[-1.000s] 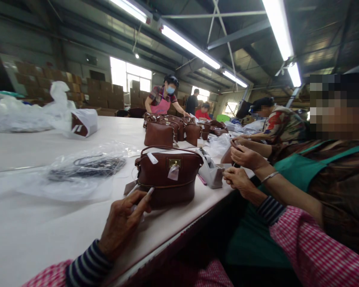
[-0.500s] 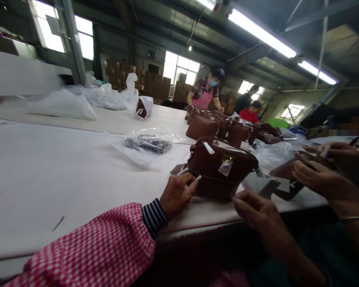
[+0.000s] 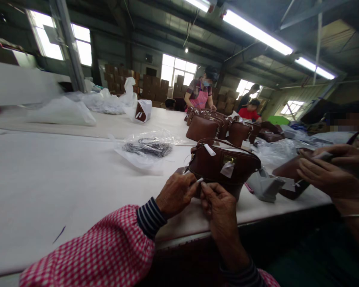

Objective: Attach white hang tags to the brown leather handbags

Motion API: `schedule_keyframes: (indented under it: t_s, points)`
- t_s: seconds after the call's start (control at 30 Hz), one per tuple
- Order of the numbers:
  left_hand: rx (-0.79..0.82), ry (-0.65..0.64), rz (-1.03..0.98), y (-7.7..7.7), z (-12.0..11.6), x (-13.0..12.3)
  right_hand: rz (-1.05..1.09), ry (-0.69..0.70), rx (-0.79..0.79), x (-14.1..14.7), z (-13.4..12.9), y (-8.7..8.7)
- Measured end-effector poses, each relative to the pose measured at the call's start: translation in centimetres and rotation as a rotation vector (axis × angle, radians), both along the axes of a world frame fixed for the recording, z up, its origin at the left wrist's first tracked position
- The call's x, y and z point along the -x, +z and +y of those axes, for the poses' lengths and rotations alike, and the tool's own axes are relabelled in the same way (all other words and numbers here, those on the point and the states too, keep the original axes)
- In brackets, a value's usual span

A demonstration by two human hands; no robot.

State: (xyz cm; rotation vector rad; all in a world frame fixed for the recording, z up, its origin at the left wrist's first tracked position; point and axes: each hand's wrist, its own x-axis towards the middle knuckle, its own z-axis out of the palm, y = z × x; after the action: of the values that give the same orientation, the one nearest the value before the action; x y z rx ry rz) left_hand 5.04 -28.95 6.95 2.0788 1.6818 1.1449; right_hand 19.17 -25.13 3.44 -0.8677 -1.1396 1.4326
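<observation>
A dark brown leather handbag stands upright near the table's front edge, with a gold-coloured lock plate and white wrapping on its fittings. My left hand is closed at the bag's lower left, and a small white strip pokes out between its fingers. Right beside that strip, my right hand is closed in a pinch in front of the bag. Whatever its fingertips hold is hidden or too small to make out. A thin clear loop shows at the bag's left end.
A clear plastic bag of dark cords or chains lies behind my left hand. Several brown handbags stand further back. At right, a co-worker's hands handle another brown bag. A grey tape-dispenser-like object sits between.
My right hand has moved left from beside the bag's right end to meet my left hand. My left hand stays nearly in place with the white strip.
</observation>
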Motion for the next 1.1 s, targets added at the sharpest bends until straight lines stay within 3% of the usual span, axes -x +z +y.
schedule_keyframes:
  t_s: [0.2, 0.33, 0.7, 0.83, 0.93, 1.1]
  points:
    - [0.074, 0.004, 0.184, 0.9, 0.0, 0.5, -0.003, -0.065, -0.023, 0.7, 0.1, -0.3]
    - [0.077, -0.01, 0.206, 1.1, 0.2, 0.7, -0.011, -0.076, -0.027, 0.7, 0.1, -0.4]
    - [0.176, -0.188, -0.38, 1.2, 0.3, 1.1, 0.031, 0.008, 0.022, 0.6, 0.0, -1.0]
    - [0.255, -0.219, -0.616, 0.9, 0.6, 0.9, 0.04, 0.067, -0.035, 0.4, -0.1, -1.3]
    - [0.308, -0.25, -0.798, 0.8, 0.4, 0.1, 0.07, 0.029, -0.082, 0.9, -0.2, -1.6]
    - [0.343, -0.136, -0.889, 0.7, -0.3, -1.4, 0.185, -0.034, -0.079, 2.3, -0.3, -1.7]
